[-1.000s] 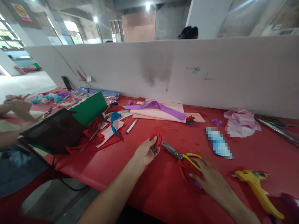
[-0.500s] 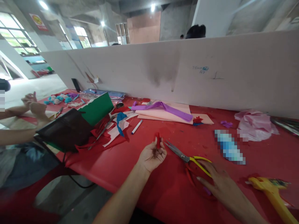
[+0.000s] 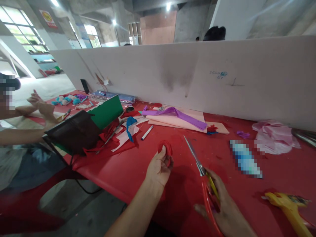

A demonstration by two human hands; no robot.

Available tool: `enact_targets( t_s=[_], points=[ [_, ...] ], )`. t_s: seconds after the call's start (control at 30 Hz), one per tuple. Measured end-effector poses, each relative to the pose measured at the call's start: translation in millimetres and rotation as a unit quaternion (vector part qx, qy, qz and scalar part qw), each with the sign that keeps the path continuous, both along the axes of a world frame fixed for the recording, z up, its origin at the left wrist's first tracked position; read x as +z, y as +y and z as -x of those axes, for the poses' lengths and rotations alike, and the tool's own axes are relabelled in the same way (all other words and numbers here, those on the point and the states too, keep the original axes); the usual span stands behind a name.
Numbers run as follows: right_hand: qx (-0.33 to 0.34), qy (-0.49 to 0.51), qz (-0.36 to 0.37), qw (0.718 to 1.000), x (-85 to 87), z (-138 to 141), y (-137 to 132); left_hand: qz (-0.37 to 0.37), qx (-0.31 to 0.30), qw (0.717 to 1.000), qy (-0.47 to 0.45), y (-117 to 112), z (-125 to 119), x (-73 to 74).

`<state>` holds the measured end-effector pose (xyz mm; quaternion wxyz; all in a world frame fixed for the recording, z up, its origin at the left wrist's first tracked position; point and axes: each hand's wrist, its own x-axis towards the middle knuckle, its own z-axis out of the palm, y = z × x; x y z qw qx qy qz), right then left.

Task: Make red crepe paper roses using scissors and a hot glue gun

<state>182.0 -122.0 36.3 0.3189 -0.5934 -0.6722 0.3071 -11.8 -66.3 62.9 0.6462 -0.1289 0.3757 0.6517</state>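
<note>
My left hand [image 3: 159, 168] is closed around a small red rolled paper flower [image 3: 165, 148], held just above the red table [image 3: 138, 171]. My right hand [image 3: 222, 207] grips the red and yellow handles of a pair of scissors [image 3: 201, 171]. The scissors are lifted, with the shut blades pointing up and away, to the right of the flower.
A yellow glue gun [image 3: 288, 207] lies at the right. Pink and purple paper sheets [image 3: 177, 118], a white marker [image 3: 147, 132], red scraps and a green and black board [image 3: 84, 126] lie behind and to the left. Another person's hands [image 3: 40, 107] work at the far left. A white partition wall [image 3: 197, 75] backs the table.
My right hand has picked the scissors up off the table and raised them. My left hand has turned the red flower slightly.
</note>
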Motion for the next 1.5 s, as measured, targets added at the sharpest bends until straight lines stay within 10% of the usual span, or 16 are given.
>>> enact_targets(
  t_s=[0.37,1.5],
  points=[
    [0.030,-0.125,-0.135,0.982,-3.5,44,-7,-0.010,0.038,0.998,-0.058,-18,-17,37.9],
    [0.054,-0.081,-0.156,0.983,-2.1,43,-8,-0.028,0.053,0.997,-0.045,-30,-16,47.7]
  ],
)
